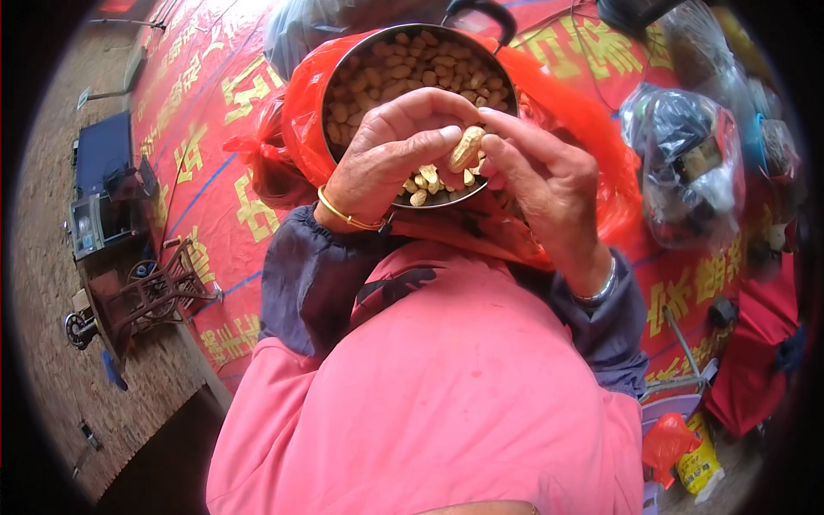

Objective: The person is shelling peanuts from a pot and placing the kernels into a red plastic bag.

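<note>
An unshelled peanut [467, 149] is pinched between the thumb and fingers of my left hand [399, 148], above the near part of a round metal pot [421, 28]. The thumb and fingertips of my right hand [547, 180] are at the peanut's right side; whether they press on it I cannot tell. Many peanuts [386, 71] in their shells lie in the pot. Pale shells or opened peanuts [430, 174] show near its front rim, under my hands. Red plastic bags [302, 109] surround the pot.
Filled clear plastic bags [695, 174] stand on the right, on a red sheet [206, 161] with yellow characters. The pot's black handle [489, 16] points away from me. Far left are an old treadle sewing machine [135, 296] and a glass-fronted cabinet [96, 222] by a brick wall [45, 212].
</note>
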`<action>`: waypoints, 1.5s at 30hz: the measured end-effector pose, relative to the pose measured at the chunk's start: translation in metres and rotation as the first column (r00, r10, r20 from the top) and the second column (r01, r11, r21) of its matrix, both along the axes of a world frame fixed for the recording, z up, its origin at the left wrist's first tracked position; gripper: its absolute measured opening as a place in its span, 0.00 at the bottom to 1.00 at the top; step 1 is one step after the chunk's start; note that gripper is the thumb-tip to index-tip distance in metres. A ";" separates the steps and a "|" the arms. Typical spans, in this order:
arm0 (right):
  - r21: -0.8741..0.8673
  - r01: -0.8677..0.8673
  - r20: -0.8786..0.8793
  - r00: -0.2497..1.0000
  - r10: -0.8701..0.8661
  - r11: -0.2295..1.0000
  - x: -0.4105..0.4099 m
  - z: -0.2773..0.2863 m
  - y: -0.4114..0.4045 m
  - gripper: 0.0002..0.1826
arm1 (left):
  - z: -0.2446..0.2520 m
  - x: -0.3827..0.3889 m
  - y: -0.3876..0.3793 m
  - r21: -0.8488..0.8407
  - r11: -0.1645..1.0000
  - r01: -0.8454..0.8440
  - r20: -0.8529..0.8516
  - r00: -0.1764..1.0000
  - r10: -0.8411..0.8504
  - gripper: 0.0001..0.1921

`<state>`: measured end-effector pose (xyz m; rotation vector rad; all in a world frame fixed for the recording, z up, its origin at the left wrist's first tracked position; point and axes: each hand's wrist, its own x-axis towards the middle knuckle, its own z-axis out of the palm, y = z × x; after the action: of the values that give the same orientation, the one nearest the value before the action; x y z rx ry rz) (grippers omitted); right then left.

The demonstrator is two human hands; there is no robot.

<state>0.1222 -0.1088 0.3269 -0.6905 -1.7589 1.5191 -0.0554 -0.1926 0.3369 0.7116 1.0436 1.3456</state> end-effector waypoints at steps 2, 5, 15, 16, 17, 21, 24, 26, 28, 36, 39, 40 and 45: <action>-0.079 -0.034 0.101 0.994 0.042 0.996 0.002 0.002 -0.002 0.13 | -0.001 0.007 0.002 -0.014 0.999 -0.034 0.013 0.999 0.034 0.13; -0.036 0.030 0.036 0.999 -0.028 0.999 0.003 -0.004 -0.005 0.11 | -0.004 0.012 0.006 -0.044 0.997 -0.062 0.001 0.998 0.062 0.11; -0.004 0.042 -0.018 0.999 -0.042 0.999 0.006 -0.007 0.001 0.07 | 0.006 0.023 -0.008 0.021 1.000 -0.018 -0.463 0.886 0.026 0.12; 0.141 0.082 -0.021 0.997 -0.080 0.987 0.005 -0.009 0.001 0.07 | 0.006 0.024 -0.007 0.025 1.000 -0.007 -0.461 0.887 0.018 0.12; 0.282 0.118 -0.029 0.993 -0.115 0.952 0.005 -0.011 0.000 0.09 | 0.006 0.025 -0.006 0.018 1.000 0.004 -0.495 0.869 0.005 0.12; 0.202 0.083 0.008 0.996 -0.087 0.976 0.013 -0.016 -0.002 0.17 | 0.009 0.029 -0.005 0.002 1.000 0.010 -0.439 0.898 -0.008 0.11; 0.139 -0.018 0.040 0.999 0.013 0.990 0.016 -0.016 -0.001 0.20 | 0.007 0.027 -0.006 -0.004 0.999 0.033 -0.428 0.903 -0.032 0.11; 0.189 0.007 0.011 1.000 -0.009 0.982 0.014 -0.019 -0.003 0.20 | 0.009 0.031 -0.006 0.002 1.000 0.019 -0.408 0.913 -0.016 0.12; 0.238 0.029 -0.017 1.000 -0.025 0.971 0.013 -0.018 -0.003 0.20 | 0.009 0.032 -0.007 0.009 1.000 -0.001 -0.388 0.922 0.004 0.12; 0.101 -0.102 0.016 0.995 0.100 0.990 0.009 0.000 -0.004 0.15 | 0.001 0.031 -0.017 0.029 0.996 -0.084 -0.351 0.932 0.088 0.12; 0.232 -0.035 0.020 0.999 0.031 0.972 0.000 -0.009 -0.007 0.13 | -0.003 0.031 -0.018 0.020 0.991 -0.130 -0.301 0.945 0.130 0.12; 0.232 -0.035 0.019 0.999 0.031 0.972 -0.001 -0.008 -0.007 0.13 | -0.003 0.031 -0.018 0.020 0.991 -0.130 -0.301 0.945 0.130 0.12; 0.131 -0.109 0.026 0.994 0.107 0.985 -0.004 -0.002 -0.003 0.15 | -0.002 0.028 -0.019 -0.037 0.977 -0.211 -0.211 0.957 0.199 0.11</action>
<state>0.1178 -0.1117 0.3247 -0.5525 -1.9191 1.4553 -0.0279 -0.2119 0.3353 0.7255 1.3484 1.4326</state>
